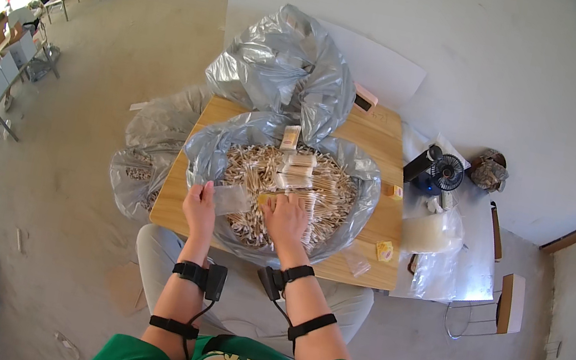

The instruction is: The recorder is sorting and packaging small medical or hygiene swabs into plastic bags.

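Note:
Loose cotton swabs (pixel 333 188) fill an opened grey plastic bag (pixel 204 154) on the wooden table in front of me. My left hand (pixel 200 203) is closed on the edge of a small clear plastic bag (pixel 230 201), held over the left part of the swabs. Just to its right, my right hand (pixel 286 218) pinches a small yellow piece (pixel 265 198) that looks like a card; my fingers partly cover it. Beyond my right hand, several packed bundles of swabs (pixel 296 170) lie on the heap. A filled packet (pixel 290 138) rests at its far side.
Another bulging grey bag (pixel 270 61) stands at the table's back. Yellow cards (pixel 385 251) lie on the table's (pixel 381 196) right. A side table (pixel 476 271) holds a black fan (pixel 447 173) and a stack of clear bags (pixel 433 232). More grey bags (pixel 150 132) sit left.

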Available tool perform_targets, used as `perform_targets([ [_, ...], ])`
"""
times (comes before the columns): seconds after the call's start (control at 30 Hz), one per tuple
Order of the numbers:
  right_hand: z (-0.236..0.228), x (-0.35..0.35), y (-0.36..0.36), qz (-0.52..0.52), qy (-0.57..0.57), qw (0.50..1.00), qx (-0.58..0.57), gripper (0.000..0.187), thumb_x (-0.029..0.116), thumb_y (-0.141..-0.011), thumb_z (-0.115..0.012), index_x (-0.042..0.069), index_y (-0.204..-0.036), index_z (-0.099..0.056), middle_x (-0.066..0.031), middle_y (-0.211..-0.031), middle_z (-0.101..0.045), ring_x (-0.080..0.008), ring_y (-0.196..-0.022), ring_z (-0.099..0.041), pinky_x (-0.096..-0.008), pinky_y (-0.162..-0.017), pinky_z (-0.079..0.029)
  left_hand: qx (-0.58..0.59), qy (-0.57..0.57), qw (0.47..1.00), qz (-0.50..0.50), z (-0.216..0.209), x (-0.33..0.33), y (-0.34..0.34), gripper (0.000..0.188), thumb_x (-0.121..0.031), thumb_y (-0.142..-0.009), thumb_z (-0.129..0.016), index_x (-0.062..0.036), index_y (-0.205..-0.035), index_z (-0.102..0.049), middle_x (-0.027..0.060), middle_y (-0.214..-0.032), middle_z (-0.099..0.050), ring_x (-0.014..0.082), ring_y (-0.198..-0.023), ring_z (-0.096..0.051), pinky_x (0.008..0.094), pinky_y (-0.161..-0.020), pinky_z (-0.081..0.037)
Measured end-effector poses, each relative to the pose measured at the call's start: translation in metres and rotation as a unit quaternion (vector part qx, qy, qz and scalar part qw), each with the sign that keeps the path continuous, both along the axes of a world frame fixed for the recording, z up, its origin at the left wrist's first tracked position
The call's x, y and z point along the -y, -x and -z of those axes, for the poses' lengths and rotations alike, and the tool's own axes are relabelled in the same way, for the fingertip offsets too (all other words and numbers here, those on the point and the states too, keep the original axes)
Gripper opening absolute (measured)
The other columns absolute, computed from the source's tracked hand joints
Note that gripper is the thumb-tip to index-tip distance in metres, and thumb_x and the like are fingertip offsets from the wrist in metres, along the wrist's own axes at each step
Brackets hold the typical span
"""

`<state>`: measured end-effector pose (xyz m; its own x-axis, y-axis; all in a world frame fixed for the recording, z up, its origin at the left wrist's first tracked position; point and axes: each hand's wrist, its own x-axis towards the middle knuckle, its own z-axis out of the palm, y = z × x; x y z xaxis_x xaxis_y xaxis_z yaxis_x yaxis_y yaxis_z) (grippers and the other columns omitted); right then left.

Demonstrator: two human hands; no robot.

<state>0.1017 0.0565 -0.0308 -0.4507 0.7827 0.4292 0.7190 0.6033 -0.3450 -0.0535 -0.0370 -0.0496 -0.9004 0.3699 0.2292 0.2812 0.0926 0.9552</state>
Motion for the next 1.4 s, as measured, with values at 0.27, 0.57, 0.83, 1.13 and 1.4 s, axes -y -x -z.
perform_targets([
  [0.27, 0.007, 0.001, 0.003, 0.018, 0.081, 0.991, -0.103, 0.024, 0.029, -0.074, -0.068, 0.007, -0.08, -0.061, -0.0111, -0.081, -0.057, -0.0309, -0.079, -0.056, -0.0414, -0.066, -0.045, -0.014, 0.002, 0.999, 0.039, -0.012, 0.006, -0.008, 0.035, -0.022, -0.09, -0.056, -0.0011, -0.065, -0.046, 0.0019, -0.054, -0.04, 0.0101, -0.05, -0.039, 0.0266, -0.047, -0.034],
  [0.57, 0.005, 0.011, 0.015, -0.034, 0.107, 0.986, -0.119, 0.014, 0.02, -0.073, -0.064, 0.008, -0.076, -0.058, -0.0107, -0.08, -0.057, -0.0294, -0.081, -0.056, -0.0408, -0.07, -0.046, 0.012, -0.006, 0.998, 0.06, -0.003, 0.007, -0.014, 0.037, -0.027, -0.092, -0.053, -0.0052, -0.063, -0.045, -0.0007, -0.055, -0.042, 0.0079, -0.049, -0.037, 0.0247, -0.045, -0.031],
  [0.83, -0.018, -0.006, -0.091, 0.015, 0.309, 0.849, -0.429, 0.024, 0.024, -0.078, -0.069, 0.001, -0.081, -0.062, -0.0064, -0.065, -0.06, -0.0117, -0.058, -0.055, -0.0259, -0.053, -0.044, 0.146, -0.08, 0.981, 0.098, -0.002, -0.004, -0.028, 0.031, -0.032, -0.093, -0.051, -0.0089, -0.073, -0.049, -0.0034, -0.063, -0.045, 0.0057, -0.058, -0.042, 0.0213, -0.052, -0.034],
  [1.13, 0.077, -0.084, -0.314, 0.294, 0.224, 0.808, -0.46, 0.02, 0.02, -0.077, -0.071, 0.002, -0.082, -0.063, -0.0019, -0.064, -0.058, -0.0091, -0.059, -0.053, -0.0244, -0.054, -0.043, 0.232, -0.044, 0.945, 0.226, -0.008, -0.041, -0.105, 0.033, -0.032, -0.095, -0.047, -0.0092, -0.07, -0.046, -0.0021, -0.058, -0.048, 0.0034, -0.049, -0.037, 0.0193, -0.044, -0.027],
  [1.4, 0.088, -0.103, -0.328, 0.357, 0.232, 0.872, -0.241, 0.023, 0.026, -0.074, -0.07, 0.006, -0.083, -0.065, -0.0113, -0.072, -0.063, -0.0262, -0.07, -0.061, -0.0356, -0.062, -0.046, 0.196, 0.02, 0.927, 0.319, -0.009, -0.054, -0.153, 0.034, -0.029, -0.096, -0.044, -0.0068, -0.071, -0.048, -0.0004, -0.054, -0.051, 0.003, -0.043, -0.033, 0.0195, -0.04, -0.025],
])
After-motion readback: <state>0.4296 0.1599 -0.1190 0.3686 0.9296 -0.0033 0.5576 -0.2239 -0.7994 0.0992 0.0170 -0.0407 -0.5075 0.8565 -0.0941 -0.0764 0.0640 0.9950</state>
